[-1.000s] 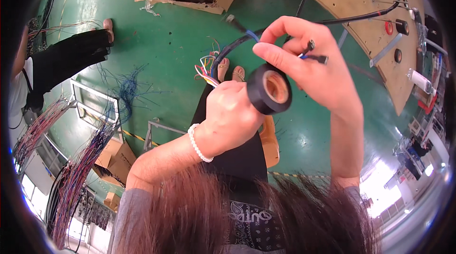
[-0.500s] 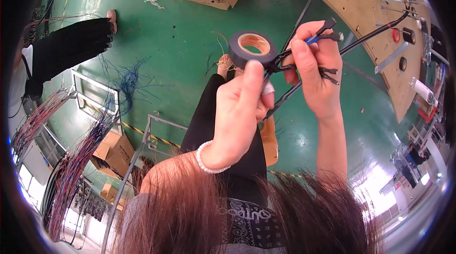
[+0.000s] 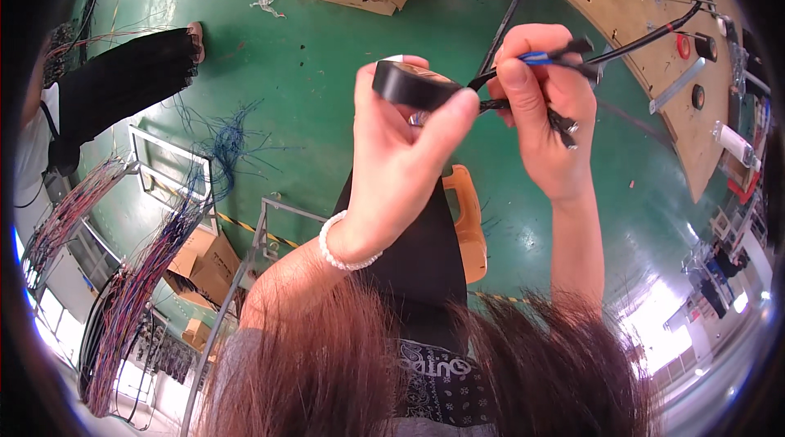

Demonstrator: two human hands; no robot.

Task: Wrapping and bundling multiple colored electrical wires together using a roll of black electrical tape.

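My left hand (image 3: 405,138), with a white beaded bracelet (image 3: 331,242) at its wrist, is closed on a roll of black tape (image 3: 415,87). The roll is tilted, its black outer side facing me. To its right, my right hand (image 3: 544,114) pinches a wire harness (image 3: 488,77) between thumb and fingers. Short branch ends, black with one blue wire (image 3: 536,58), stick out past the fingers. The roll sits close against the wrapped branches at my left thumb; whether tape runs between them I cannot tell. Black wrapped cables (image 3: 646,43) lead from the harness toward the board.
A wooden board (image 3: 630,12) with fixtures and tape rolls stands at the upper right. A cardboard box (image 3: 376,2) lies ahead on the green floor. An orange stool (image 3: 468,224) is below my hands. Left are hanging wire bundles (image 3: 143,294), a metal frame (image 3: 260,228) and another person's leg (image 3: 131,69).
My left hand has turned the tape roll from showing its open face to showing its edge, and its fingers have swung up behind it. My right hand still holds the harness in nearly the same place.
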